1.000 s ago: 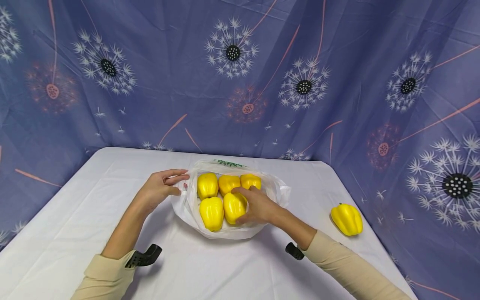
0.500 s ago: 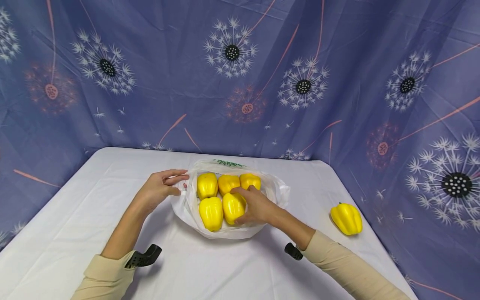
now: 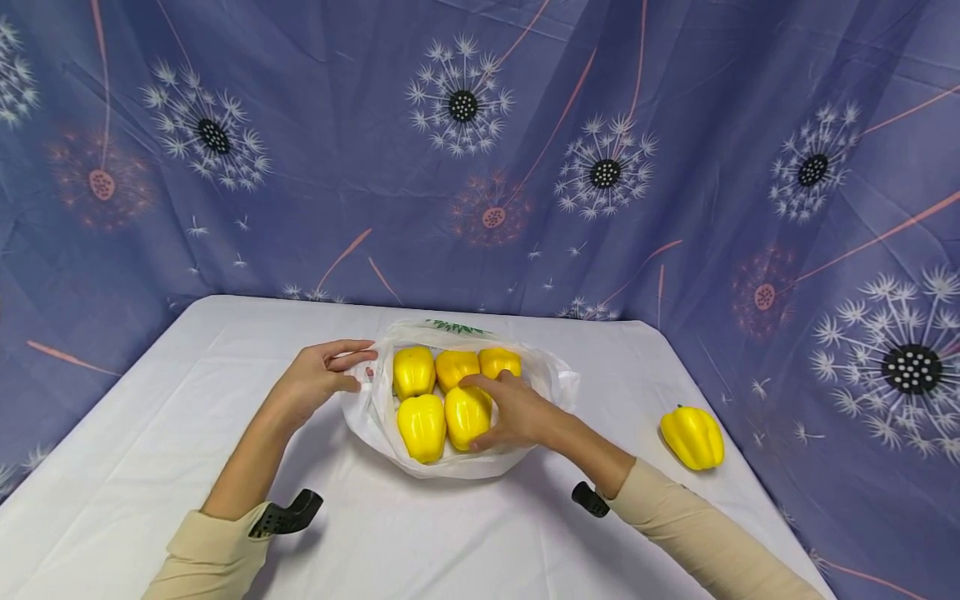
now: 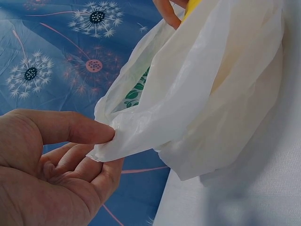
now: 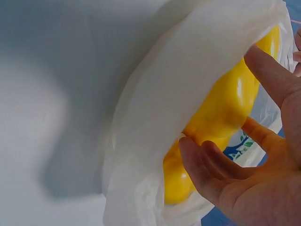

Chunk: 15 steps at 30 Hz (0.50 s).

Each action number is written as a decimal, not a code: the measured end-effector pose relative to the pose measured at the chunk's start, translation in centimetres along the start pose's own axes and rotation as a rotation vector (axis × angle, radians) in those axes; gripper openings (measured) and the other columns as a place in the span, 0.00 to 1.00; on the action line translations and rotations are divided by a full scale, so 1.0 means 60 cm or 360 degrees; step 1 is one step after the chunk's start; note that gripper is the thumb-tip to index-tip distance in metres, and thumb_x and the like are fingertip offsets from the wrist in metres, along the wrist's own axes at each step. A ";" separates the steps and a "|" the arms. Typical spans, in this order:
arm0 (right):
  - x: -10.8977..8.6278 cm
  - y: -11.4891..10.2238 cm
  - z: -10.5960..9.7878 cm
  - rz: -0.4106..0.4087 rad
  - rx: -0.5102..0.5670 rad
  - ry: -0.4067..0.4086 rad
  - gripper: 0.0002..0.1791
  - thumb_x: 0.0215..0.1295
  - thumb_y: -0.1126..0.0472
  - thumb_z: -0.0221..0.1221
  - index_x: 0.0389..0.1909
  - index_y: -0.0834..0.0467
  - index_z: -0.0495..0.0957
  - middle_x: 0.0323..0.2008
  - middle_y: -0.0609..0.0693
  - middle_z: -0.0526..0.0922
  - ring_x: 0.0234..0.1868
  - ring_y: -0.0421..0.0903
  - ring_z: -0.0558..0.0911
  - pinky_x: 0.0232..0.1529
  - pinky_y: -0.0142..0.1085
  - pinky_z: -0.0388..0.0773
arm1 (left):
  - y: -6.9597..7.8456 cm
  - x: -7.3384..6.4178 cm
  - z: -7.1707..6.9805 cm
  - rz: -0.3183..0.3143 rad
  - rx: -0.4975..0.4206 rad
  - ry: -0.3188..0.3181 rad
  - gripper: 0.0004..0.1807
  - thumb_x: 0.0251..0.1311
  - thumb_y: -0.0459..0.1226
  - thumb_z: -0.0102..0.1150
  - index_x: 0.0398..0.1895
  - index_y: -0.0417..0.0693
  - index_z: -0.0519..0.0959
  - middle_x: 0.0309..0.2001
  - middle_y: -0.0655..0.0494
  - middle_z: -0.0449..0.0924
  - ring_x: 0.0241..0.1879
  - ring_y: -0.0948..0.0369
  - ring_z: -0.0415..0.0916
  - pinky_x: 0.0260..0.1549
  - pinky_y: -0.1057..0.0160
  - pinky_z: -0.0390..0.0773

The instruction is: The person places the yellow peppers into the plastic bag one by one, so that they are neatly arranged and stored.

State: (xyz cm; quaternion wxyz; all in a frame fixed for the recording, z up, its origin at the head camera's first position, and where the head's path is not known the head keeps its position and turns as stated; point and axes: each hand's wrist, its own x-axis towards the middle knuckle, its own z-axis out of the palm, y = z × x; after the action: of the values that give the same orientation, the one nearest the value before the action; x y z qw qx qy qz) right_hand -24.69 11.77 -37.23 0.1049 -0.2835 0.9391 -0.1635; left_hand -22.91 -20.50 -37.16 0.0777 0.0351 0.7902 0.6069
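Observation:
A white plastic bag (image 3: 457, 469) with a green print lies with its mouth spread wide, several yellow bell peppers inside. My left hand (image 3: 315, 379) pinches the bag's left rim; in the left wrist view the bag's edge (image 4: 141, 134) runs between thumb and fingers. My right hand (image 3: 517, 412) reaches into the bag from the right, thumb and fingers curved around the front right bell pepper (image 3: 465, 419). The right wrist view shows this pepper (image 5: 230, 101) between the spread thumb and fingers, partly behind the bag's wall. Another bell pepper (image 3: 422, 429) sits just left of it.
One more bell pepper (image 3: 692, 437) lies outside the bag near the table's right edge. The bag stands on a white-covered table (image 3: 420, 542). A blue curtain (image 3: 315, 150) with dandelion prints hangs behind and along the sides.

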 end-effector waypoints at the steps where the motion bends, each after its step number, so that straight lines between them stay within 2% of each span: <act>1: -0.001 0.001 -0.003 0.0004 0.0010 0.0000 0.49 0.46 0.46 0.79 0.71 0.43 0.68 0.63 0.58 0.76 0.61 0.56 0.73 0.60 0.54 0.74 | 0.000 0.000 0.000 -0.0001 0.0001 -0.0001 0.40 0.55 0.23 0.56 0.75 0.44 0.67 0.66 0.42 0.76 0.80 0.49 0.48 0.73 0.39 0.55; 7: -0.011 0.006 -0.026 0.0060 0.0034 0.0040 0.50 0.47 0.47 0.79 0.73 0.42 0.66 0.63 0.54 0.77 0.60 0.53 0.73 0.59 0.52 0.74 | -0.001 0.001 0.000 -0.0001 -0.0004 -0.0007 0.40 0.55 0.23 0.56 0.75 0.44 0.67 0.66 0.42 0.76 0.80 0.49 0.48 0.73 0.40 0.55; 15: -0.033 0.018 -0.068 0.0058 0.0023 0.0145 0.50 0.49 0.48 0.78 0.75 0.45 0.65 0.61 0.60 0.76 0.57 0.56 0.75 0.56 0.55 0.76 | 0.000 0.001 -0.002 0.0004 -0.0023 -0.0016 0.41 0.53 0.22 0.57 0.75 0.43 0.66 0.67 0.41 0.75 0.80 0.49 0.48 0.73 0.40 0.55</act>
State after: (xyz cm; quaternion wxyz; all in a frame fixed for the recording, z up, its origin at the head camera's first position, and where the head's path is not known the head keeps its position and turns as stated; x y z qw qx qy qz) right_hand -24.76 14.75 -33.61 0.0670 -0.2578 0.9467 -0.1810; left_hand -22.98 -20.59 -37.15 0.0811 0.0387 0.7852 0.6127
